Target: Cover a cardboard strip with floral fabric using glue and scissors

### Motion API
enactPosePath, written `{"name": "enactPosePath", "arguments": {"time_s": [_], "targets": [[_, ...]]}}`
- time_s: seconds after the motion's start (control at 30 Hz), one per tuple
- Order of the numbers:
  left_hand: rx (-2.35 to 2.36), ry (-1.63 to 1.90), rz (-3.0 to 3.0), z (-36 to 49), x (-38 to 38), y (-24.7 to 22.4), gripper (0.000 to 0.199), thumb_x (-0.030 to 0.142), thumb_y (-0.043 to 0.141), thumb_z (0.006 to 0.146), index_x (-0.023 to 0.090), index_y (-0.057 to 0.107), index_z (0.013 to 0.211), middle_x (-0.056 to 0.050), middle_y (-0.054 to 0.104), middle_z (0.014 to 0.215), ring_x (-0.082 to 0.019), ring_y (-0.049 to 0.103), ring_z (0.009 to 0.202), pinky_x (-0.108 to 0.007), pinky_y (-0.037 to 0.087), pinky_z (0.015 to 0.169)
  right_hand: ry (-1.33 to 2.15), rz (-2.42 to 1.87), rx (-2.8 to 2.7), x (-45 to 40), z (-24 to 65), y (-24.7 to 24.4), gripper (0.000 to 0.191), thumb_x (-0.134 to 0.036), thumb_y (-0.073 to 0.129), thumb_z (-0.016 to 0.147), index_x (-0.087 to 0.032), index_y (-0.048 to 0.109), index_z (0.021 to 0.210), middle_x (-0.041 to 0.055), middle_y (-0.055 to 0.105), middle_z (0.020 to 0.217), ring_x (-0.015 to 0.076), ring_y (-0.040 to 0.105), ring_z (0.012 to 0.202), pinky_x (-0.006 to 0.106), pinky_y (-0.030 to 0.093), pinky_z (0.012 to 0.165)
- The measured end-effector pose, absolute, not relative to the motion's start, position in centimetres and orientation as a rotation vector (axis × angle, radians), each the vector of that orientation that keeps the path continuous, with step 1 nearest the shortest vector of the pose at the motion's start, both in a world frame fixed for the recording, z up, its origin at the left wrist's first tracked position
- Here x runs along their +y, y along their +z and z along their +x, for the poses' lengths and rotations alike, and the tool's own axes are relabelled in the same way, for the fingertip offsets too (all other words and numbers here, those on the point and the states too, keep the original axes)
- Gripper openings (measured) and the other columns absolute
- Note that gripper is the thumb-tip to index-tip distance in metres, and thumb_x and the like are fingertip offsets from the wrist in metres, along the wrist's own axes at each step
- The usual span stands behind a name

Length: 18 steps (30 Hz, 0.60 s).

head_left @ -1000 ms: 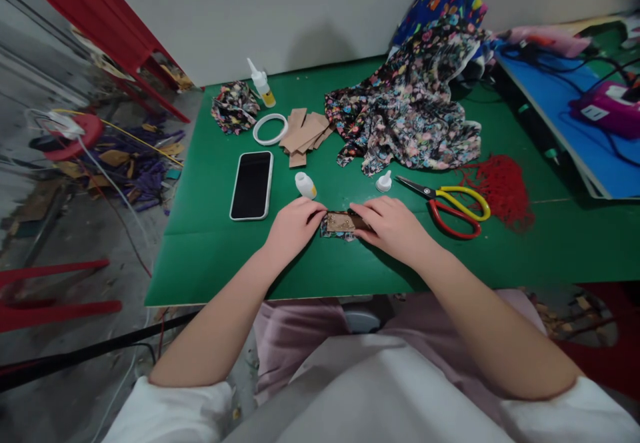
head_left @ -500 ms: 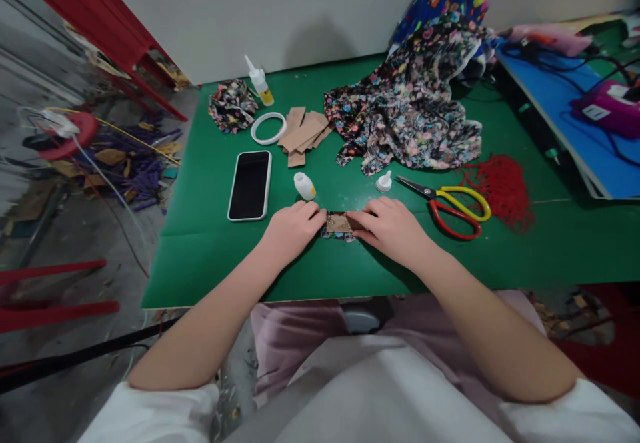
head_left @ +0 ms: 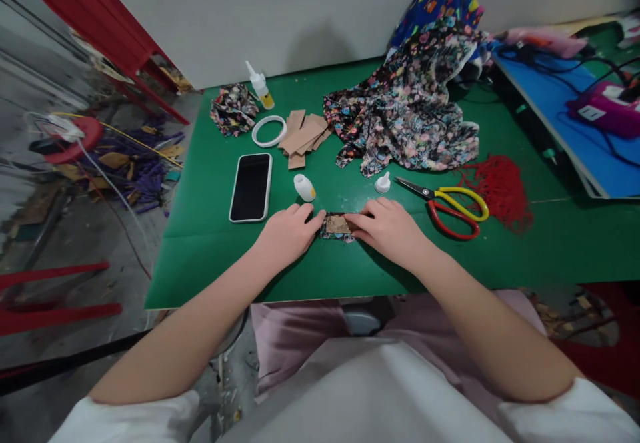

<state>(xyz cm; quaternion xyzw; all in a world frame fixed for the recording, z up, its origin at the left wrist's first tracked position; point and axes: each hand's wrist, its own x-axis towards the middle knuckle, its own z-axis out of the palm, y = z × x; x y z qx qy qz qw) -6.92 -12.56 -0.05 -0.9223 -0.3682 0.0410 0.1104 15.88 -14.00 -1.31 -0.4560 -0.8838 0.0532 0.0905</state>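
One small tan card [head_left: 338, 224] on dark floral cloth [head_left: 339, 235], centre of frame
Its face is speckled; the right hand [head_left: 389, 229] pinches its right end, the left hand [head_left: 290, 233] bunches at the cloth's left edge, hold unclear.

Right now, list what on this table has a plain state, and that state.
Cardboard piece: on floral cloth, partly bare
Front bottle: uncapped
Nozzle cap: off, tip up
Rear bottle: standing upright
Phone: face up, dark
Scissors: blades together
Large cloth: crumpled
Red threads: tangled
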Motion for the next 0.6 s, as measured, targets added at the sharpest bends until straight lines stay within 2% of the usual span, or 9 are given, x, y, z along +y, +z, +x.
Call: {"name": "enactPosePath", "arguments": {"time_s": [0.27,0.37,0.47,0.6], "targets": [[-1.219,-0.058,-2.755,-7.2,-12.7,-0.5,0.031,0.021,0.038,0.087,0.015,0.054,0.114,-0.011,0.058,0.099,-0.020,0.052,0.080,-0.034,0.046,0.068,0.163,-1.368,-2.622,-14.0,15.8,-1.4,0.029,-0.034,0.048,0.085,-0.027,0.055,0.112,0.0062,0.054,0.090,0.0197,0.042,0.085,0.030,0.027,0.069],[-1.369,-0.256,-2.748,-6.7,-13.0,-0.1,0.028,0.015,0.038,0.086,0.013,0.054,0.108,-0.011,0.059,0.099,-0.021,0.053,0.089,-0.035,0.047,0.077,0.162,-1.357,-2.617,-14.0,15.9,-1.5,0.029,-0.034,0.049,0.084,-0.026,0.056,0.112,0.0065,0.054,0.090,0.0195,0.042,0.085,0.030,0.027,0.069],[-1.397,-0.518,-2.836,-5.3,-13.2,0.1,0.028,0.009,0.036,0.084,0.012,0.051,0.107,-0.011,0.058,0.107,-0.021,0.051,0.101,-0.036,0.044,0.088,0.160,-1.347,-2.608,-14.0,15.9,-1.5,0.030,-0.035,0.048,0.085,-0.026,0.056,0.112,0.0066,0.054,0.090,0.0194,0.041,0.084,0.030,0.027,0.068],[-1.345,-0.639,-2.984,-3.3,-13.1,-0.2,0.034,0.006,0.033,0.082,0.012,0.045,0.113,-0.012,0.057,0.112,-0.020,0.051,0.106,-0.038,0.043,0.091,0.161,-1.333,-2.603,-14.0,15.9,-1.5,0.029,-0.034,0.046,0.086,-0.026,0.056,0.112,0.0063,0.054,0.088,0.0191,0.041,0.084,0.031,0.027,0.068]]}}
